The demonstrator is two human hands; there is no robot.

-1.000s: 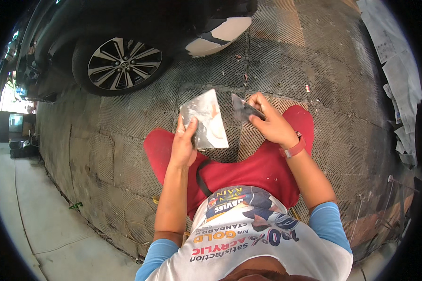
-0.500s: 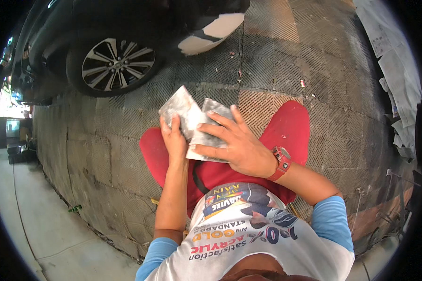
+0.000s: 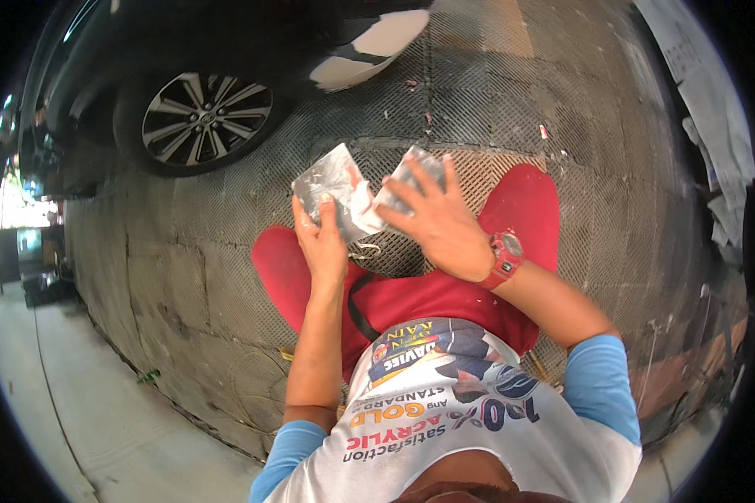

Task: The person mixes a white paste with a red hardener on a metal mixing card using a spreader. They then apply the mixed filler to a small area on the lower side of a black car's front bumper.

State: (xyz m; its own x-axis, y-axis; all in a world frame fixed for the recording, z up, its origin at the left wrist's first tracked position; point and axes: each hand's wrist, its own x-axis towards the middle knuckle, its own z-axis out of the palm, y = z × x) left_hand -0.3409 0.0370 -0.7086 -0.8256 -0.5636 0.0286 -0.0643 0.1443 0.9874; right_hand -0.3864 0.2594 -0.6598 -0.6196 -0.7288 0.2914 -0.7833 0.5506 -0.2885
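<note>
My left hand (image 3: pixel 320 247) grips a flat, square metal plate (image 3: pixel 325 178) by its lower corner, thumb lying on top. White paste with a pinkish streak (image 3: pixel 362 201) is smeared along the plate's right side. Just to the right, my right hand (image 3: pixel 451 230) has its fingers laid over a smaller grey metal spreader (image 3: pixel 429 162), whose lower left edge meets or nearly meets the paste. Its thumb and underside are hidden, and the fingers are slightly blurred. Both pieces are above the floor, in front of my bent knees.
A dark car with a front wheel (image 3: pixel 208 119) and a white patch on its bumper (image 3: pixel 369 54) stands at the far left. Ribbed floor tiles (image 3: pixel 495 101) carry small scraps. Pale sheets (image 3: pixel 713 126) hang along the right. Something thin and whitish (image 3: pixel 365 249) shows below the plate.
The spreader in my right hand has moved up and right, away from overlapping the left plate. The left plate has turned slightly, and its white paste now shows more.
</note>
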